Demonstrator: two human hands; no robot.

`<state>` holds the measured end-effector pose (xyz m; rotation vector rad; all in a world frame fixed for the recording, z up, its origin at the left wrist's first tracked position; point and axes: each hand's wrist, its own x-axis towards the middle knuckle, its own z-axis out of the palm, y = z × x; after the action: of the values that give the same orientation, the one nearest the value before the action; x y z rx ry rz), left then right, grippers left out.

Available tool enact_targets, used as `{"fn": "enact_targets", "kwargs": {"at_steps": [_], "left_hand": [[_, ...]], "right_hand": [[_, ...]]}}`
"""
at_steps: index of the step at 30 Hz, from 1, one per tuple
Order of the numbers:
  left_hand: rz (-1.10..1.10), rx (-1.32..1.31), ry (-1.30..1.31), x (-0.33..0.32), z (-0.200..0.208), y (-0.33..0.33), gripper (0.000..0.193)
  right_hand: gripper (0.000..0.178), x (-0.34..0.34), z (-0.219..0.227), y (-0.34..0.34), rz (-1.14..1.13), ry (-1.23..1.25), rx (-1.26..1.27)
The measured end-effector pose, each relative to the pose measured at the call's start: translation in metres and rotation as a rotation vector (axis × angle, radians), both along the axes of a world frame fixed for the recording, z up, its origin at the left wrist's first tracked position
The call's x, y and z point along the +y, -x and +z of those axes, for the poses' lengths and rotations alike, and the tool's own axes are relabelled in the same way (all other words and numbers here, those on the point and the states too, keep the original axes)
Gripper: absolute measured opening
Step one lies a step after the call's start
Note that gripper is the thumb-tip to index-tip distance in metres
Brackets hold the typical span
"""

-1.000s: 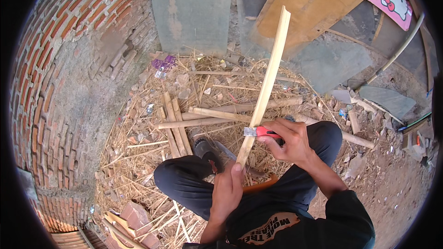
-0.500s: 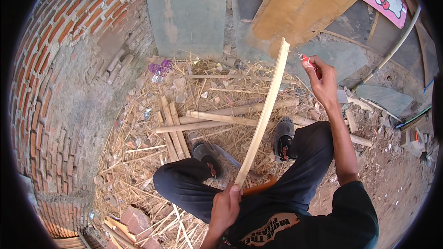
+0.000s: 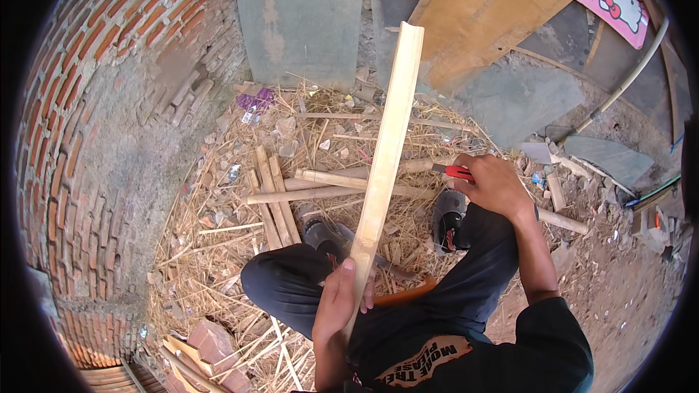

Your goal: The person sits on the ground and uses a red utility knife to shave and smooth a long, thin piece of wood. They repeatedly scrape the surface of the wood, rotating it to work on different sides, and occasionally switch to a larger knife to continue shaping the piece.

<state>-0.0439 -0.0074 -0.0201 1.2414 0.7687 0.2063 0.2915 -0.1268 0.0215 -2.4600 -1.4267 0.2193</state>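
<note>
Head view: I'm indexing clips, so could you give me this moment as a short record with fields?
Left hand: the left hand grips a pale strip near its lower end
Right hand: the right hand holds a red cutter
Blade: points left, apart from the strip
Strip: long, its far end toward the boards
Ground: straw, with slats and poles
Left side: brick wall
</note>
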Motion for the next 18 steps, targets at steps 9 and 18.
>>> {"fn": "enact_targets", "kwargs": {"at_steps": [9,18], "left_hand": [[-0.017,-0.041,-0.224,-0.002,0.014,-0.018,0.056],[0.035,0.015,-0.435,-0.008,0.023,-0.024,0.035]], "right_hand": [[0.031,0.008,-0.021,0.062,0.325,-0.570,0.206],[0.029,0.008,-0.033,0.095,0.395,-0.620,0.101]]}}
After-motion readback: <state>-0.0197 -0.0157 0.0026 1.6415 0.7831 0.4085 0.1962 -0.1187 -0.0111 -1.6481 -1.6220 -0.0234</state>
